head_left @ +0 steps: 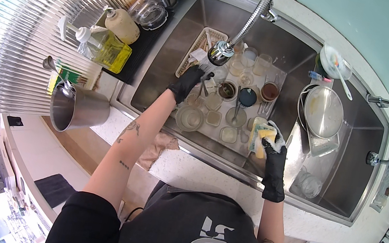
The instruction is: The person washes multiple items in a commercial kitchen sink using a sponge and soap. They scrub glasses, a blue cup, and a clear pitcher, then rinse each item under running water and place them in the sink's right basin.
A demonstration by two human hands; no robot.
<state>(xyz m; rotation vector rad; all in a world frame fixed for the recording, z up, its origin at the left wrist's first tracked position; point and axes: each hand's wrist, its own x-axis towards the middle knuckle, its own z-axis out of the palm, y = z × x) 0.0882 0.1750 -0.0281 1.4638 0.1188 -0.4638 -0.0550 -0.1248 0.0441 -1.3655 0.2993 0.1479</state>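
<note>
The black-gloved right hand (276, 155) has its fingers bent firmly around a soapy yellow-and-green sponge (267, 136), pressed between thumb and fingers. Well to the left of those fingers, on the near side of the left ones, sits a clear round bowl (189, 117). Right of the sponge-holding fingers and farther off rests a round silver metal pan (324, 112). The black-gloved left hand (188, 82) is half curled, its fingertips at silver metal forks (204, 67); I cannot tell whether it grips them. Just beyond these fingertips hangs a silver metal sprayer head (220, 53).
</note>
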